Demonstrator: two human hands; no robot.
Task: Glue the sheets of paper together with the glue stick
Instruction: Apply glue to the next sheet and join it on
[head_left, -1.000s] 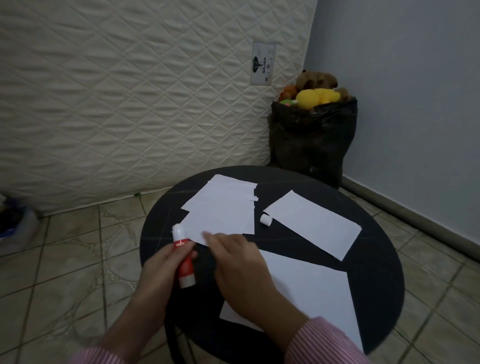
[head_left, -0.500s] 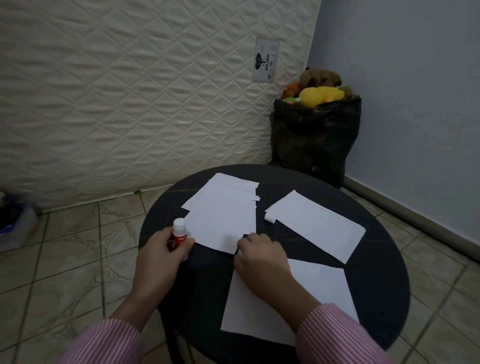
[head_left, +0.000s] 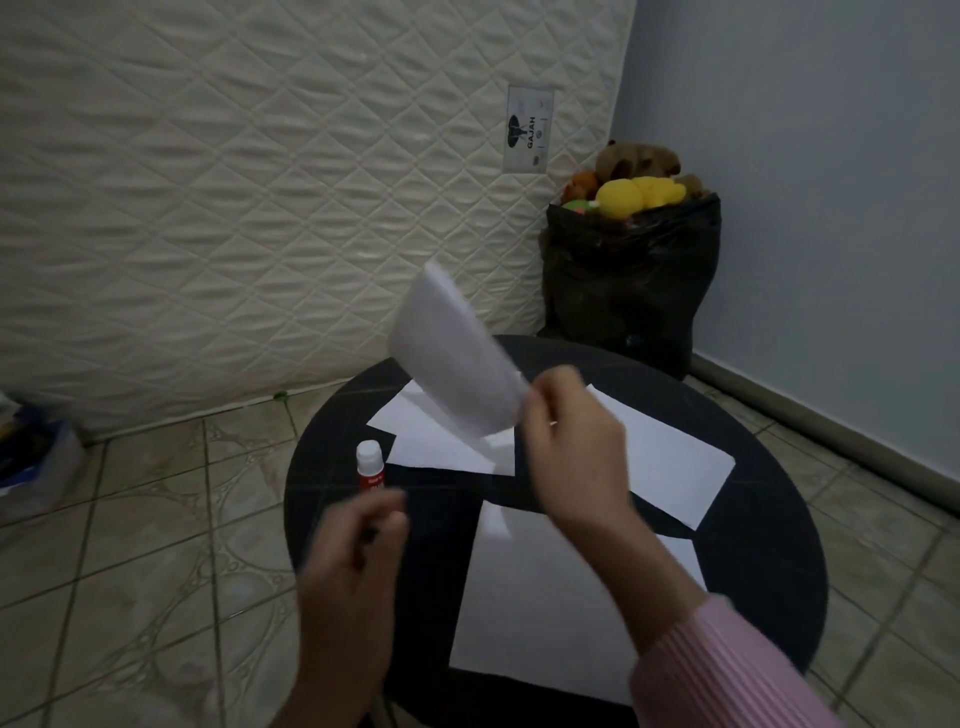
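Observation:
My right hand (head_left: 569, 452) pinches the lower edge of a white sheet (head_left: 452, 364) and holds it lifted and tilted above the round black table (head_left: 763, 561); both are motion-blurred. My left hand (head_left: 353, 561) grips the lower end of the red glue stick (head_left: 370, 465), which stands upright with its white tip up at the table's left edge. Under the lifted sheet lies a small pile of white sheets (head_left: 431, 441). Another sheet (head_left: 670, 462) lies at the right. A large sheet (head_left: 561, 603) lies nearest me, partly under my right forearm.
A quilted mattress (head_left: 260, 208) leans against the wall behind the table. A black bag full of plush toys (head_left: 631, 280) stands in the corner. Tiled floor surrounds the table, and a blue object (head_left: 31, 467) lies at the far left.
My right hand has picked a sheet off the pile and swung it up into the air. My left hand has shifted a little toward me with the glue stick.

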